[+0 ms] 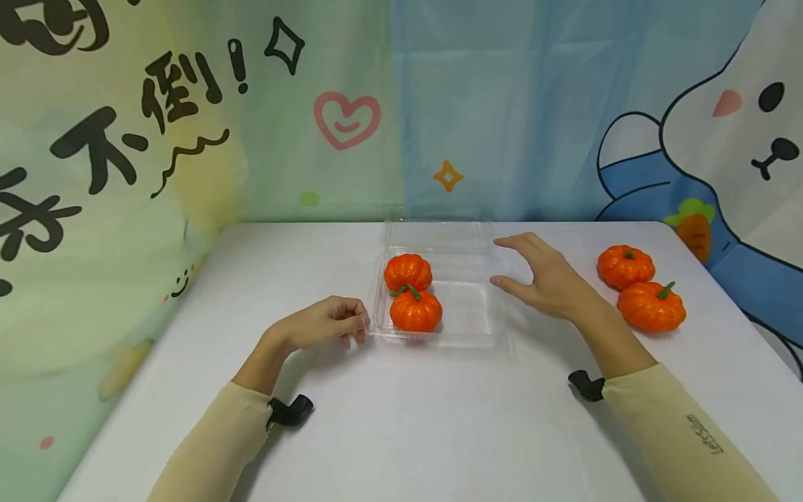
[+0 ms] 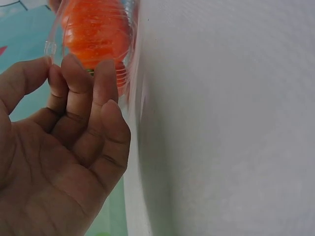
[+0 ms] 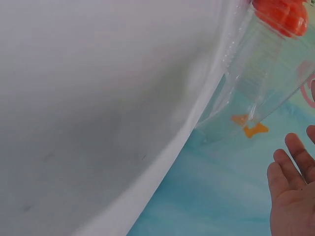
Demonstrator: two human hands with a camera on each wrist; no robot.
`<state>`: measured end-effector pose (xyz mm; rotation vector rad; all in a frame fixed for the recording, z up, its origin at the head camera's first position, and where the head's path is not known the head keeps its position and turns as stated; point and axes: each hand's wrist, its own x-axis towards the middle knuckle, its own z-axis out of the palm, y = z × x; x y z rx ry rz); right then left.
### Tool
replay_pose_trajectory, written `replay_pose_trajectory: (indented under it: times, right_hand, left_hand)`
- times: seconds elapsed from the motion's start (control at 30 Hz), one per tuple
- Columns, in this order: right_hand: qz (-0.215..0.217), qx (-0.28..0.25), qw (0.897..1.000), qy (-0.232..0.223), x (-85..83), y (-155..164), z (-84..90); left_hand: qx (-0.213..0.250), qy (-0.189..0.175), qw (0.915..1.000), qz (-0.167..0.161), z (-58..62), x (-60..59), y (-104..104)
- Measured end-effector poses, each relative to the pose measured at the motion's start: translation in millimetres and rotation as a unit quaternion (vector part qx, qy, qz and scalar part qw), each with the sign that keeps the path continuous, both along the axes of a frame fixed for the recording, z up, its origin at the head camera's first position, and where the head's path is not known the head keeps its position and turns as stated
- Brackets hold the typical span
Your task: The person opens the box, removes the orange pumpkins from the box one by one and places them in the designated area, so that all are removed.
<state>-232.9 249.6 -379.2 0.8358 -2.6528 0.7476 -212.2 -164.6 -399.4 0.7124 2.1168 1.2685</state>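
Touching clear tray (image 1: 467, 328) at 9 o'clock: left hand (image 1: 323, 322), fingers curled, gripping nothing. Right hand (image 1: 544, 277) spread open at 3 o'clock, empty.

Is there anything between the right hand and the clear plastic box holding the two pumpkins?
Nothing visible. The right hand hovers open just right of the clear box, with only bare white table between them. The two loose pumpkins lie further right, behind the hand.
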Motion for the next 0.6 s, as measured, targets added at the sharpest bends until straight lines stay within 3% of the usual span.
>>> replay_pose_trajectory:
  times: [0.6]
  right_hand:
    - [0.051,-0.019,0.998,-0.016,-21.5,-37,14.6]
  left_hand:
    - [-0.007,0.007,0.9999,0.005,-0.1,1.5,0]
